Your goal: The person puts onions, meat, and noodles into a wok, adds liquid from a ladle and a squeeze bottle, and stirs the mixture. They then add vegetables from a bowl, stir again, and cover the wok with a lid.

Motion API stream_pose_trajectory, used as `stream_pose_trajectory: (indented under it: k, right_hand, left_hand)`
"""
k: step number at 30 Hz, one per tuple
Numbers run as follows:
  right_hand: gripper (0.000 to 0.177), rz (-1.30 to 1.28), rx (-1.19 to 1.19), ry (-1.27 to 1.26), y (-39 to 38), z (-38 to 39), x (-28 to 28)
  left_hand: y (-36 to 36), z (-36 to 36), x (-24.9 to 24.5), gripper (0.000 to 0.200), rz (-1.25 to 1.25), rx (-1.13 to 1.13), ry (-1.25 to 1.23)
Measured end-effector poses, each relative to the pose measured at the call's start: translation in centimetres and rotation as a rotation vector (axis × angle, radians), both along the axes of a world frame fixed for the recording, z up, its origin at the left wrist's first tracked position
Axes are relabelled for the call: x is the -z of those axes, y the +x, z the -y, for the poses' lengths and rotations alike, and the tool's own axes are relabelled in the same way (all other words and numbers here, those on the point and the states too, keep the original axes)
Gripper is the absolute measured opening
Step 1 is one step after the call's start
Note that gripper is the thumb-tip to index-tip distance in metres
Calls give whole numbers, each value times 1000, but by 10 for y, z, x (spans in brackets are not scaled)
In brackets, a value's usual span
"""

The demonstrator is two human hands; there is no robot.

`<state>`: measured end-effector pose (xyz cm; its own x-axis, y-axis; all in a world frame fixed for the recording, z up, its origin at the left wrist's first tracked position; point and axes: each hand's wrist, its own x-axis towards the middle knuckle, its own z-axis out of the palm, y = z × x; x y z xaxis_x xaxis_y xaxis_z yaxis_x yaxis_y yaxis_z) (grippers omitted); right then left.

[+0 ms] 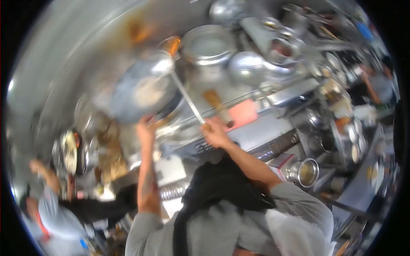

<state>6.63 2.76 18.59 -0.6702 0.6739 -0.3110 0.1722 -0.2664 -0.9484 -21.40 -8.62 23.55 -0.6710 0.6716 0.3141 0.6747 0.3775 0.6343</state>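
My left hand (146,129) is closed at the near rim of a dark wok (124,96), which is tilted over the stove. Pale food (150,91), blurred, lies inside the wok. Gripped in my right hand (215,133) is the end of a long-handled ladle (186,97). Its shiny bowl (163,64) is over the far right part of the wok. An orange flame (172,45) shows just beyond the wok. Beside my right hand, a brush with a wooden handle (218,106) lies near a pink-red cloth or board (243,116).
A large metal pot (208,45) and a perforated strainer (247,68) stand right of the wok. Farther right are several containers and a steel can (306,173). Co-workers are at the left (62,213) and far right (380,85). A plate of food (69,151) is at left.
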Motion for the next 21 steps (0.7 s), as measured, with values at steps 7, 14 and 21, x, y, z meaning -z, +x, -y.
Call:
stream_pose_trajectory:
  k: [7, 14, 21]
  right_hand:
    - [12, -8, 584, 272, 132, -249, -89]
    - [25, 603, 579, 516, 225, -481, -105]
    - [23, 669, 583, 765, 219, -503, -50]
  left_hand:
    - [141, 76, 29, 23, 167, -174, -163]
    - [254, 101, -34, 17, 39, -7, -427]
    - [211, 226, 138, 17, 279, -498, -697]
